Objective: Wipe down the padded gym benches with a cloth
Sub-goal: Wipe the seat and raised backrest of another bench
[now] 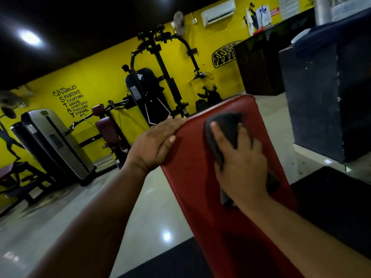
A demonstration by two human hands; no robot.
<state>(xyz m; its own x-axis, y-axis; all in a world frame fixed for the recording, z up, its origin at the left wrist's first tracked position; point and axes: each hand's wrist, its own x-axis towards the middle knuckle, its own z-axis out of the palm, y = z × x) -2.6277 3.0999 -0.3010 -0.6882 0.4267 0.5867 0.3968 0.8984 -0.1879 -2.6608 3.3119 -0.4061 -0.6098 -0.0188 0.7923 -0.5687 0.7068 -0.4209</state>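
Near the top end of the red bench [190, 177], we find the dark cloth [227, 127] pressed onto the padding under the right hand [243, 169]. That hand lies spread over it with its fingers stretched forward rather than clenched. A fold of the cloth covers the middle fingers, and another strip trails back past the wrist along the bench. Motion blur softens this hand, so we cannot tell any finer detail of the hold. At the bench's upper left edge the left hand [154, 146] rests released and flat, its fingers straight along the rim and its thumb [170, 140] laid on the red face. Both forearms reach in from the bottom of the view towards the bench, which runs away from us. Left of the bench we see a pale glossy floor [156, 197], and to its right a black mat [331, 207]. Beyond the bench's left side stands a black cable machine [152, 91] against a yellow wall [96, 77] with black lettering. Right of the bench rises a dark speckled block [313, 101]. High above the bench's top end, on that wall, hang a fan [179, 22] and a white air conditioner [218, 12].
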